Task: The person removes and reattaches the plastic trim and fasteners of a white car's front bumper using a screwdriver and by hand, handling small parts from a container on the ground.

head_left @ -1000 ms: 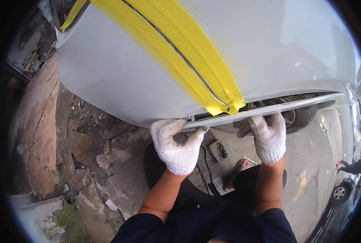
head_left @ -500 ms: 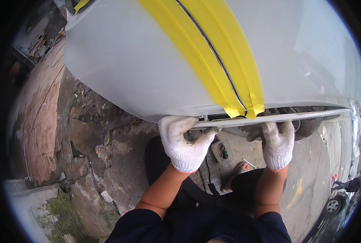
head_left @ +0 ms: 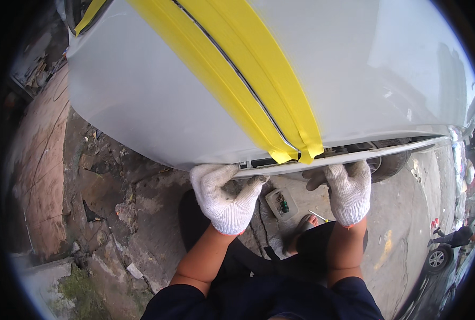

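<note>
A long pale grey car sill trim [head_left: 381,152] runs along the lower edge of the silver car body [head_left: 152,85], with a dark gap between them. My left hand [head_left: 218,194], in a white knit glove, grips the trim's left end. Its fingers are curled over the edge, with the thumb in front. Further right, my right hand [head_left: 349,192], gloved too, is closed on the same trim, its fingertips partly hidden at the underside. Two bands of yellow masking tape [head_left: 280,96] flank a dark door seam and end just above the trim, between my hands.
Under the car's edge sits a clear plastic tub [head_left: 276,205] with a green-handled tool. A yellow-handled screwdriver [head_left: 319,216] lies by my foot. A wheel [head_left: 389,168] shows behind the trim. Cracked concrete [head_left: 141,213] surrounds me; a person [head_left: 456,236] stands far right.
My view has shifted, so the car, tape and hands appear further left. Both hands keep their hold on the trim. The person at far right shows more fully.
</note>
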Demonstrator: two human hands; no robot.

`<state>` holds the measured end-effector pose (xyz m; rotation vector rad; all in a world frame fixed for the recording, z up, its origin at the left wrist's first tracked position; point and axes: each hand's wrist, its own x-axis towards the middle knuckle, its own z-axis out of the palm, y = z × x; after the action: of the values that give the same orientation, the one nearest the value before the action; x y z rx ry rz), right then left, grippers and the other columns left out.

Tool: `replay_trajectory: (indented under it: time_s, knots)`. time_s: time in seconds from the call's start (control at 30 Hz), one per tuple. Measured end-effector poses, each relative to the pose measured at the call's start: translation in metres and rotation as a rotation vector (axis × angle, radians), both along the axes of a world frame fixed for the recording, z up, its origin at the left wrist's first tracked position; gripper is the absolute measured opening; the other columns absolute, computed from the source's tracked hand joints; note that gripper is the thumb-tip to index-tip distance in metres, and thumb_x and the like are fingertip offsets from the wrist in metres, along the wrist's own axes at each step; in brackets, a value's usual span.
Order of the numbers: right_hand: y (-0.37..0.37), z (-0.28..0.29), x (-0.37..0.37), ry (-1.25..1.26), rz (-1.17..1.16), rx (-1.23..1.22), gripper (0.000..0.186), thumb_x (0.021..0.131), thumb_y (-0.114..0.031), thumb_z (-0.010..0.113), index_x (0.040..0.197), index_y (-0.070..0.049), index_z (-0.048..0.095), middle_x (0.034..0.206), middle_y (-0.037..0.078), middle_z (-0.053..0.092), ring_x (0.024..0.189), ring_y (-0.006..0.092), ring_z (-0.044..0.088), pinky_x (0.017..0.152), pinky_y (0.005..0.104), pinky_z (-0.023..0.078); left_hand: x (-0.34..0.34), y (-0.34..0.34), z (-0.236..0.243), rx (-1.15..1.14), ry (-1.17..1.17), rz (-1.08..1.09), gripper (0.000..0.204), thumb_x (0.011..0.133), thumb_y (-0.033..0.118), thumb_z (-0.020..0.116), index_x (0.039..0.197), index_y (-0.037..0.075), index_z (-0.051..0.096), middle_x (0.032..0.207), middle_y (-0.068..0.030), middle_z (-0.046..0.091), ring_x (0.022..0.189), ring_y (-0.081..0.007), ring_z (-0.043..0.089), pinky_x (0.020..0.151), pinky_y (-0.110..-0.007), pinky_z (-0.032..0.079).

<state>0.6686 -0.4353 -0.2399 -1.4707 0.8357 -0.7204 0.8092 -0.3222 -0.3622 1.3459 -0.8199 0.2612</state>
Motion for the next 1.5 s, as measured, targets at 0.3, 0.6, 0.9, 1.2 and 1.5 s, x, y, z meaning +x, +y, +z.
replay_trajectory:
  time_s: [0.3, 0.6, 0.9, 1.2, 1.5]
  knots:
    - [0.003, -0.005, 0.004, -0.064, -0.028, 0.035, 0.027, 0.090, -0.010, 0.070, 0.104, 0.010, 0.060, 0.090, 0.018, 0.070, 0.075, 0.0221, 0.070, 0.061, 0.0312, 0.058, -0.006, 0.000, 0.013, -0.013, 0.088, 0.013, 0.054, 0.061, -0.006, 0.087, 0.101, 0.004, 0.052, 0.106, -0.0079, 0.046, 0.097, -0.0203, 0.050, 0.087, -0.035, 0.048]
    - [-0.009, 0.002, -0.009, -0.042, 0.009, -0.003, 0.026, 0.093, -0.011, 0.064, 0.105, 0.011, 0.058, 0.089, 0.018, 0.069, 0.074, 0.0239, 0.069, 0.063, 0.0323, 0.058, -0.004, -0.006, 0.007, -0.053, 0.095, -0.036, 0.052, 0.063, -0.002, 0.089, 0.099, 0.004, 0.053, 0.107, -0.0091, 0.045, 0.097, -0.0214, 0.053, 0.087, -0.035, 0.052]
    - [-0.042, 0.007, -0.049, -0.134, -0.319, -0.241, 0.038, 0.098, -0.027, 0.049, 0.106, 0.010, 0.052, 0.084, 0.021, 0.067, 0.065, 0.0290, 0.069, 0.054, 0.0339, 0.057, -0.001, -0.002, 0.012, -0.033, 0.075, -0.059, 0.048, 0.063, 0.003, 0.089, 0.093, 0.005, 0.052, 0.102, -0.0085, 0.047, 0.098, -0.0259, 0.051, 0.088, -0.040, 0.047]
    - [-0.045, 0.006, -0.046, -0.193, -0.238, -0.157, 0.057, 0.096, -0.050, 0.056, 0.101, 0.006, 0.053, 0.062, 0.015, 0.060, 0.046, 0.0211, 0.056, 0.043, 0.0294, 0.044, 0.002, -0.004, 0.021, -0.073, 0.122, -0.070, 0.048, 0.060, 0.001, 0.089, 0.093, 0.007, 0.054, 0.102, -0.0082, 0.048, 0.099, -0.0258, 0.052, 0.088, -0.039, 0.047]
    - [-0.040, 0.002, -0.049, -0.291, -0.259, -0.056, 0.054, 0.095, -0.055, 0.055, 0.098, -0.001, 0.055, 0.061, 0.008, 0.053, 0.045, 0.0188, 0.051, 0.041, 0.0309, 0.039, -0.001, -0.007, 0.005, -0.126, 0.128, -0.081, 0.045, 0.065, 0.010, 0.092, 0.093, 0.004, 0.057, 0.102, -0.0093, 0.047, 0.094, -0.0237, 0.050, 0.081, -0.036, 0.049]
